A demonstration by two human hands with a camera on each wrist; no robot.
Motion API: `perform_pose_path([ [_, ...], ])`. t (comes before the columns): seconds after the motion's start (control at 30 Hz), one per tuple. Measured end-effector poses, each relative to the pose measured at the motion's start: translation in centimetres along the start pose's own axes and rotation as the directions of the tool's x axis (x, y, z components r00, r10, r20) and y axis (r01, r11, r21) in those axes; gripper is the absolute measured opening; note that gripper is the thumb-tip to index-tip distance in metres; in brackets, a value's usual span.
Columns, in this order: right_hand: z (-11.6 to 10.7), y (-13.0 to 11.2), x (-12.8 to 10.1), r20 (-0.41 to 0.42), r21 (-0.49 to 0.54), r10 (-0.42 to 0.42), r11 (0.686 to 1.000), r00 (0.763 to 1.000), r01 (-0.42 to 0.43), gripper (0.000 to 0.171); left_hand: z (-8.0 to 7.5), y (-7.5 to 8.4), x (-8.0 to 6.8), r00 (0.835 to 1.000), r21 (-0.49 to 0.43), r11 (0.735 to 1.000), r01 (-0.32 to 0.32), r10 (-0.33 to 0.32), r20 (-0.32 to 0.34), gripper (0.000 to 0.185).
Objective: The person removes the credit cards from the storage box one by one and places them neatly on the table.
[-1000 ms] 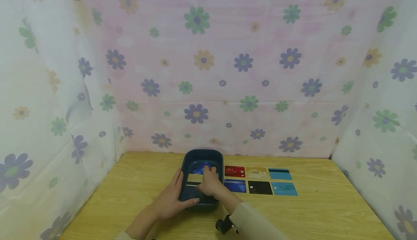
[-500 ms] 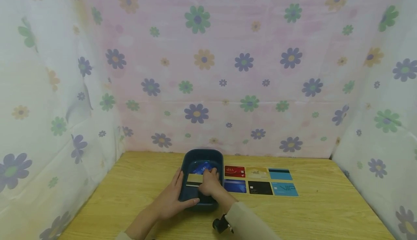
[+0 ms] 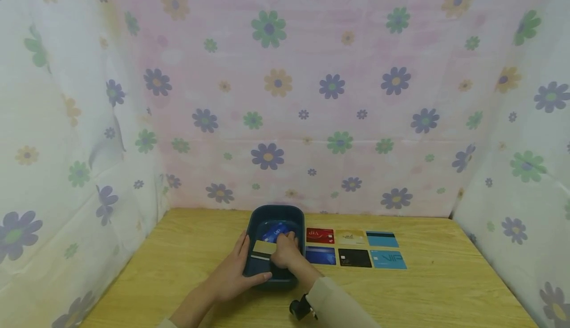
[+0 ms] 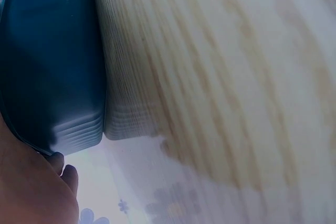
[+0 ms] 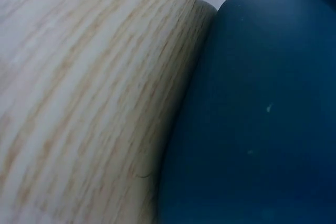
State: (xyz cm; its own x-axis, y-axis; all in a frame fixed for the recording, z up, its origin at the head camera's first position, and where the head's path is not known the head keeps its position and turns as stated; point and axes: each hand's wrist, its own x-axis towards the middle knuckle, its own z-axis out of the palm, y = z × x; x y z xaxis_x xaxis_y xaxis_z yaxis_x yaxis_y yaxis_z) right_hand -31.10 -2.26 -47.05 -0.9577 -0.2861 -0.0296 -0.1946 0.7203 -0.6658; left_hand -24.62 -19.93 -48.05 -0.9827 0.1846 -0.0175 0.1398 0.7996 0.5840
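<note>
A dark blue plastic box (image 3: 291, 279) stands on the table and holds a blue card (image 3: 273, 231) and a gold card with a dark stripe (image 3: 263, 249). My left hand (image 3: 231, 273) holds the box at its near left corner, fingers along the left side and thumb over the near rim. Inside the box, my right hand (image 3: 286, 253) has its fingers bent and pinches the gold card's right end; the fingertips are partly hidden. The left wrist view shows the box's outer wall (image 4: 52, 66); the right wrist view shows its other side (image 5: 252, 108).
Right of the box lie cards in two rows: red (image 3: 320, 235), gold (image 3: 351, 237) and striped light blue (image 3: 382, 239) behind; dark blue (image 3: 321, 255), black (image 3: 355, 257) and light blue (image 3: 389, 259) in front. Flowered cloth (image 3: 303, 95) surrounds the wooden table (image 3: 200, 239).
The gold card has tilted and shifted slightly left and nearer in the box, its right end lower. My right hand has drawn back a little. The left hand and box stay put.
</note>
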Motion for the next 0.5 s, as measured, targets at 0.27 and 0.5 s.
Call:
perform_pose_path([
  [0.27,0.27,-0.01,-0.15,-0.044,-0.034,-0.032,0.999,0.999,0.031,0.034,0.0,0.01,-0.04,1.0,0.009,1.0,-0.008,0.008,-0.004,0.124],
  [0.5,0.66,-0.01,-0.04,-0.07,-0.097,-0.06,0.994,0.996,0.053,0.047,-0.09,0.05,-0.18,1.0,-0.014,1.0,-0.004,0.004,0.006,0.123],
])
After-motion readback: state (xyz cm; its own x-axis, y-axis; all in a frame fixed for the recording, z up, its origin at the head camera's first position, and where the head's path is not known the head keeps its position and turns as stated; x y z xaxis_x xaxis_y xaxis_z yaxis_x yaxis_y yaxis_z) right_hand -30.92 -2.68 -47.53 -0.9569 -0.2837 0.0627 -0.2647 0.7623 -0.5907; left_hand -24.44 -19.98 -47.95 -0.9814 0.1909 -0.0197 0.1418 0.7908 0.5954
